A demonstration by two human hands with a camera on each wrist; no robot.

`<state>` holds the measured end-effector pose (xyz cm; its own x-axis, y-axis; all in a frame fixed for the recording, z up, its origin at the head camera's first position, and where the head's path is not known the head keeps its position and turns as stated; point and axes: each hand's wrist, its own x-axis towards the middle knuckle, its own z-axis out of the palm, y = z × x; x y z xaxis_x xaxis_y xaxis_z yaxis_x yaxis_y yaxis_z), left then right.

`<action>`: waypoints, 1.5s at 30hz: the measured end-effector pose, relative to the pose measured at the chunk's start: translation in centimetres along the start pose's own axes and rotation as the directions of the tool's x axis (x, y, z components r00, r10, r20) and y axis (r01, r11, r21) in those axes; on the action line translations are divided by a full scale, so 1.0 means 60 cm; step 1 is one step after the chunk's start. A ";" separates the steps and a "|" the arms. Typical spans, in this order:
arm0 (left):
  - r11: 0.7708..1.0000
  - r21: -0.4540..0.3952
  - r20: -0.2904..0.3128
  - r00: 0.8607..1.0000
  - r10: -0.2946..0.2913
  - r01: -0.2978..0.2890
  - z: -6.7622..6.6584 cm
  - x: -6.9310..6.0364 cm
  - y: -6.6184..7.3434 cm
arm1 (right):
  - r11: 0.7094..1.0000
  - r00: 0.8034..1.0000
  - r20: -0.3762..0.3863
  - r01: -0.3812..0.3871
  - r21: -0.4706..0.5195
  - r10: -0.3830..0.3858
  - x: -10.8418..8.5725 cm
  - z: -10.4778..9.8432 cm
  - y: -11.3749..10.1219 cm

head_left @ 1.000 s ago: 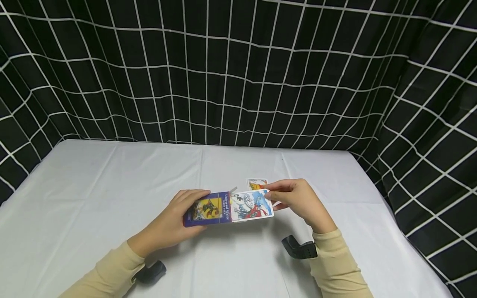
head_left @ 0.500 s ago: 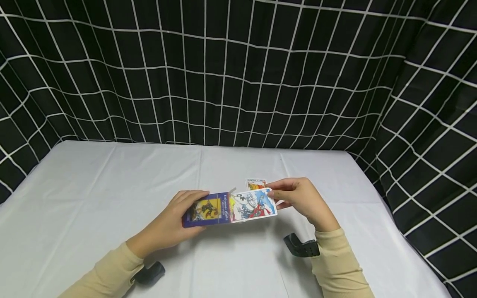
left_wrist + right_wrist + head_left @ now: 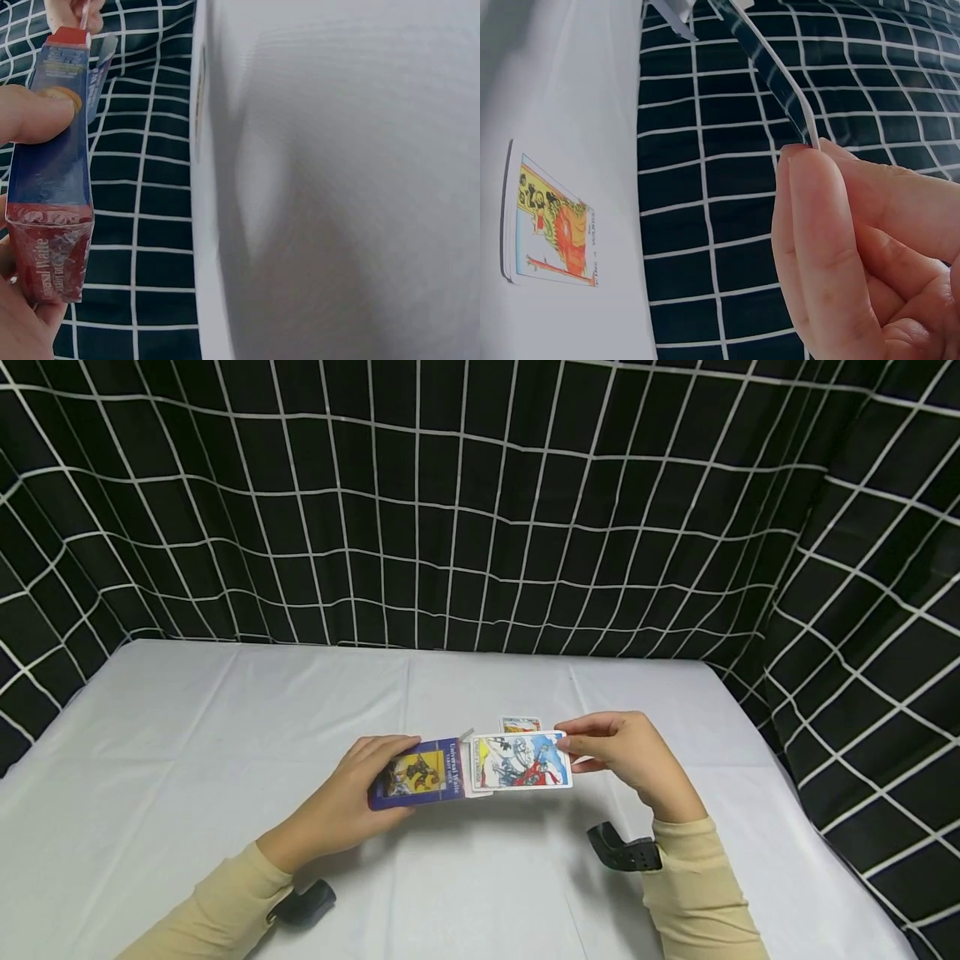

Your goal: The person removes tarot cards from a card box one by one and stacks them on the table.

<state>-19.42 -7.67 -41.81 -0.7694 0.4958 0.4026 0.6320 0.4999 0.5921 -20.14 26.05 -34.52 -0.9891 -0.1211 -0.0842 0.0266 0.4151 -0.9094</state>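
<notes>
My left hand (image 3: 360, 797) grips a blue tarot card box (image 3: 417, 774) with a yellow picture, its mouth turned right. In the left wrist view the thumb presses the side of the box (image 3: 56, 165), and its red end (image 3: 52, 259) faces the camera. My right hand (image 3: 626, 760) pinches the right end of a tarot card (image 3: 521, 762) showing a rider on a white horse. The card's left end overlaps the box's mouth. In the right wrist view this card (image 3: 769, 71) appears edge-on between thumb and fingers. Whether more cards are inside the box is hidden.
A small stack of cards (image 3: 520, 724) lies face up on the white table (image 3: 315, 702) behind the held card; the right wrist view shows its top card (image 3: 555, 225) fully. Black cloth with a white grid (image 3: 450, 527) encloses the table's back and sides.
My right hand has moved right and slightly up, drawing the rider card out of the box's mouth. The left hand and box have stayed almost in place.
</notes>
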 end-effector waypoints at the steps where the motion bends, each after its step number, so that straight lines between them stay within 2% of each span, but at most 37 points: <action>1: 1.000 0.004 -0.003 1.000 -0.002 0.002 0.000 0.000 -0.001 | 1.000 1.000 -0.002 0.001 0.008 -0.001 0.000 -0.001 -0.001; 6: 1.000 0.007 -0.003 1.000 -0.022 0.022 0.001 0.000 -0.003 | 0.999 1.000 -0.027 0.011 0.044 -0.009 -0.003 -0.007 -0.004; 14: 1.000 0.017 -0.022 1.000 -0.009 0.009 0.002 0.002 -0.006 | 0.997 0.996 -0.087 -0.010 0.081 0.017 -0.008 -0.016 -0.005; 29: 1.000 0.003 -0.006 1.000 -0.019 0.019 0.001 0.001 -0.003 | 0.992 0.999 -0.032 -0.035 0.119 0.039 -0.004 -0.013 0.001; 39: 1.000 -0.004 -0.002 1.000 -0.026 0.026 0.002 0.000 -0.002 | 0.993 0.999 -0.041 -0.026 0.119 0.031 -0.001 -0.013 0.006; 45: 1.000 0.007 -0.001 1.000 -0.018 0.018 0.003 0.000 -0.003 | 0.992 0.998 -0.036 -0.052 0.117 0.056 0.003 -0.010 0.010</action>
<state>-19.53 -7.65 -42.03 -0.7809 0.4858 0.3927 0.6185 0.5136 0.5946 -20.41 26.83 -34.84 -0.9905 -0.0653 -0.1208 0.0947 0.3124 -0.9452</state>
